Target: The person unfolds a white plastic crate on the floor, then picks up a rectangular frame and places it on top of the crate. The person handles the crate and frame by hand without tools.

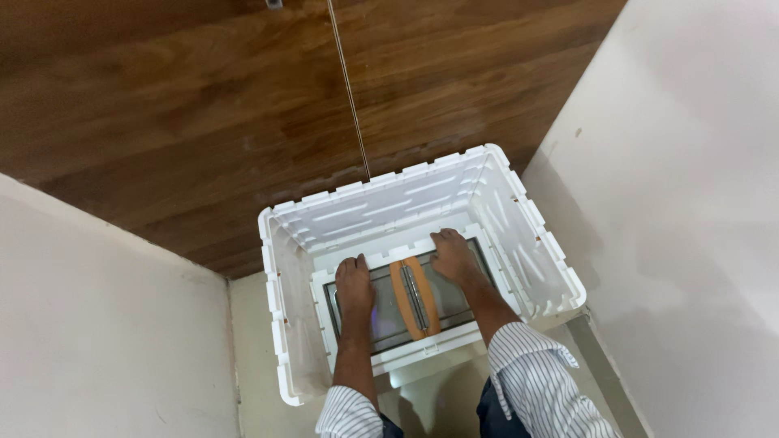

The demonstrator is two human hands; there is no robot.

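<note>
A white plastic crate (519,219) stands on the floor against a wood-panelled wall. Inside it lies a white-framed panel (406,345) with a grey glassy face and an orange strip with a metal hinge (415,298) down its middle. My left hand (355,284) rests flat on the panel's left half, fingers toward the far edge. My right hand (453,255) presses flat on the right half near the far rim. Both arms reach down into the crate, sleeves striped.
Pale walls close in on the left (105,324) and right (690,203), forming a narrow nook. The wooden wall (243,105) has a thin vertical seam. A strip of pale floor (251,357) shows left of the crate.
</note>
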